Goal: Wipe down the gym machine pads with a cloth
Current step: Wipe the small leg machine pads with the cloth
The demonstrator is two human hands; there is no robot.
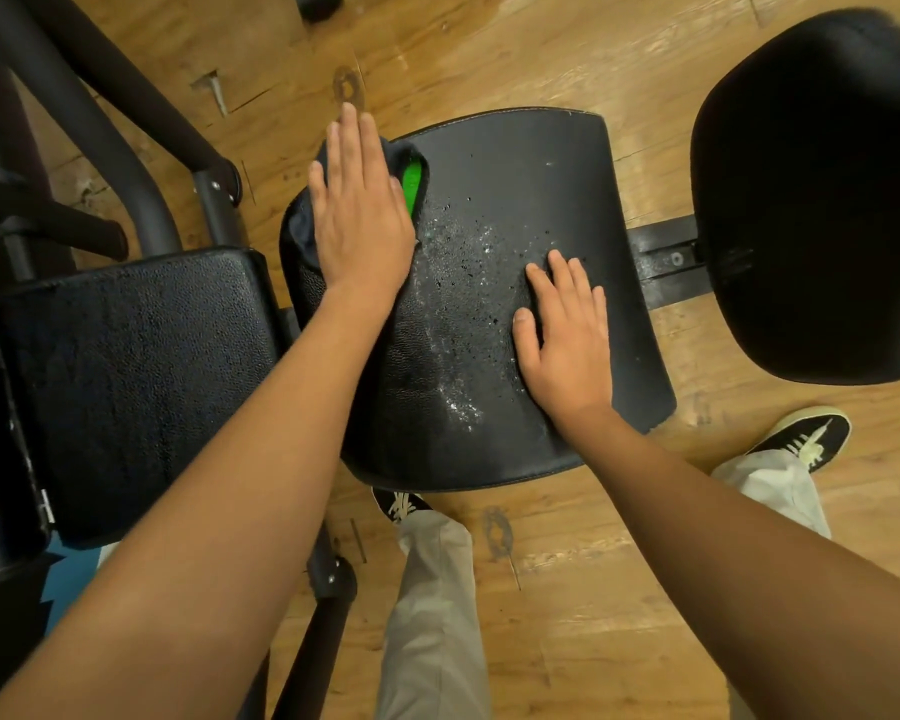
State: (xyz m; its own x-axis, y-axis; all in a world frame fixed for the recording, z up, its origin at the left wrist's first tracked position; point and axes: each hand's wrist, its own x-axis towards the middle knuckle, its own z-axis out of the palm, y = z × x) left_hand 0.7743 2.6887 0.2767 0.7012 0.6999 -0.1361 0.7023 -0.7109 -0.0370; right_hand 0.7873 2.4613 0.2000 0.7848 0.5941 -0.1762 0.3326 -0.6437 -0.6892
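Side pad [136, 387] lying at 9 o'clock, left hand [359, 210] pressing cloth [409, 185] onto 10 o'clock corner of seat [531, 174], fingers [352, 148] straight, right hand [567, 340] resting flat on seat at 4 o'clock, fingers released, round pad [811, 200] sitting at 3 o'clock

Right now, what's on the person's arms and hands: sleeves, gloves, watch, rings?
Left hand and right hand are bare: no gloves, no rings. The left forearm and right forearm are bare up to the frame edge, with no sleeve, watch or wristband in view.
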